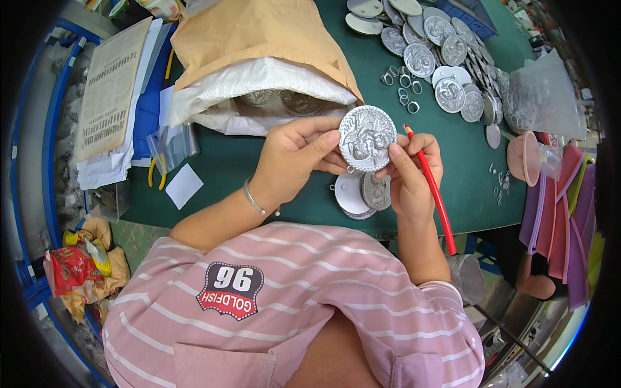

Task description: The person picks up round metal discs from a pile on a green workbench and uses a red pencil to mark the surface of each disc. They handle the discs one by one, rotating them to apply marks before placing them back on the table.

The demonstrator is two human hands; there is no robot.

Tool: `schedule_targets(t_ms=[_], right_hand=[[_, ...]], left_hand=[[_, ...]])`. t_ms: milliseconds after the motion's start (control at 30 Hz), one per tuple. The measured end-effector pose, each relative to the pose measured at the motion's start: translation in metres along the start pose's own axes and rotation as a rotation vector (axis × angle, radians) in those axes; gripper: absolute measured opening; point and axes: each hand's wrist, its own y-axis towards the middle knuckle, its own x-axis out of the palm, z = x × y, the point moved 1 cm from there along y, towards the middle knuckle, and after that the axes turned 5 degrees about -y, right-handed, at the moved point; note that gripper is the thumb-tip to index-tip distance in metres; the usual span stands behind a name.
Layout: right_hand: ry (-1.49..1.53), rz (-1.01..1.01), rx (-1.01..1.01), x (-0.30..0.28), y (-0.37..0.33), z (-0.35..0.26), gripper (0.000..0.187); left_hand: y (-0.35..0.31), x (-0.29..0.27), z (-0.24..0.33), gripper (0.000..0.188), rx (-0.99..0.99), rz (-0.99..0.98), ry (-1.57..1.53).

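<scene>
A round silver medal (367, 138) with a raised figure relief and a rope-like rim is held up over the table, face toward me. Its left edge is pinched between the thumb and fingers of my left hand (294, 155). My right hand (414, 178) grips the opposite edge with thumb and fingers. That hand also has a red pencil (435, 187) tucked in it, tip pointing up and away. Just below the raised medal, a few more medals (351, 192) lie overlapped near the table's front edge, one showing a plain pale side.
An open brown paper sack (259, 32) with white lining holds more medals. A large medal pile (446, 58) lies far right, beside loose metal rings (404, 81). Yellow-handled pliers (157, 169), a white card (184, 186), stacked papers (107, 97) are left; a pink cup (522, 158) stands right.
</scene>
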Motion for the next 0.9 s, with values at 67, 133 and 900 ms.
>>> schedule_targets(t_ms=[67,133,900], right_hand=[[-0.025,-0.008,-0.027,-0.001,0.000,0.000,0.019],[-0.073,-0.002,-0.066,-0.001,-0.001,-0.001,0.020],[-1.570,0.176,-0.611,-0.067,0.165,-0.004,0.036]], left_hand=[[0.000,0.001,0.001,0.030,0.006,-0.003,0.014],[0.000,0.000,0.002,0.030,-0.005,0.005,0.036],[0.058,-0.124,0.016,0.029,0.366,0.029,-0.628]])
